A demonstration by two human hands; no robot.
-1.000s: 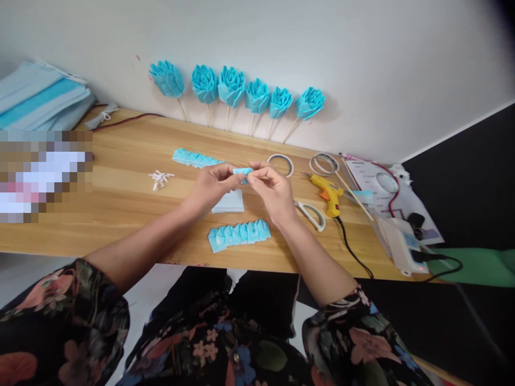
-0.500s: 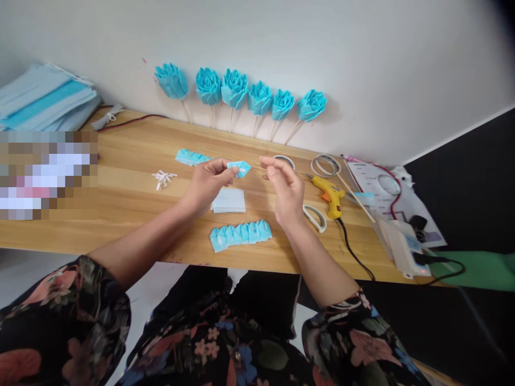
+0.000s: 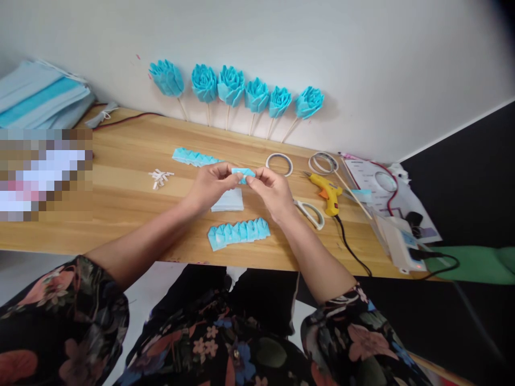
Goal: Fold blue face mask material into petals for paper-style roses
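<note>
Nearest, 1 pleated blue strip (image 3: 238,234) lies by the table (image 3: 120,203) near edge. Just beyond, a flat pale-blue sheet stack (image 3: 228,201), count unclear. Above it, left hand (image 3: 211,185) & right hand (image 3: 271,190) meet, both pinched shut w/ thumb + fingertips on 1 small folded blue piece (image 3: 242,173), held off the table. Right: 1 scissors (image 3: 309,213), 1 yellow glue gun (image 3: 326,191). Farther: 2nd pleated strip (image 3: 193,157), 2 tape rolls (image 3: 279,163). Far, vs. wall: 6 blue flowers on sticks (image 3: 231,88).

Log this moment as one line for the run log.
left hand pinching blue folded piece | right hand pinching same piece | above table | scissors beside right hand
</note>
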